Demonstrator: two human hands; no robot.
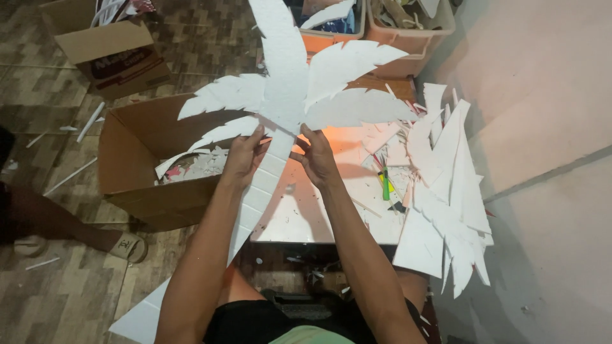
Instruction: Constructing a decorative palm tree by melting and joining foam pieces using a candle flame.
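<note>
**Thin foam leaves may snap at the joint**

Head view: I see both hands raised over the small table, holding a white foam palm tree. My left hand is closed on the left edge of the trunk just under the crown, thumb on the front and fingers behind. My right hand pinches the right edge at the same height, fingers partly curled. The tree hangs above the far left corner of the table, with its trunk running down past the near left edge toward the floor.

I judge the leaves as the weak point: they are thin and meet in one small place, so a squeeze or a twist between the hands could crack them. The long trunk is without support below and could bend. The open cardboard box stands just beside the left edge, and the pile of foam offcuts lies along the right edge; a swing of the tree could catch either one.
</note>
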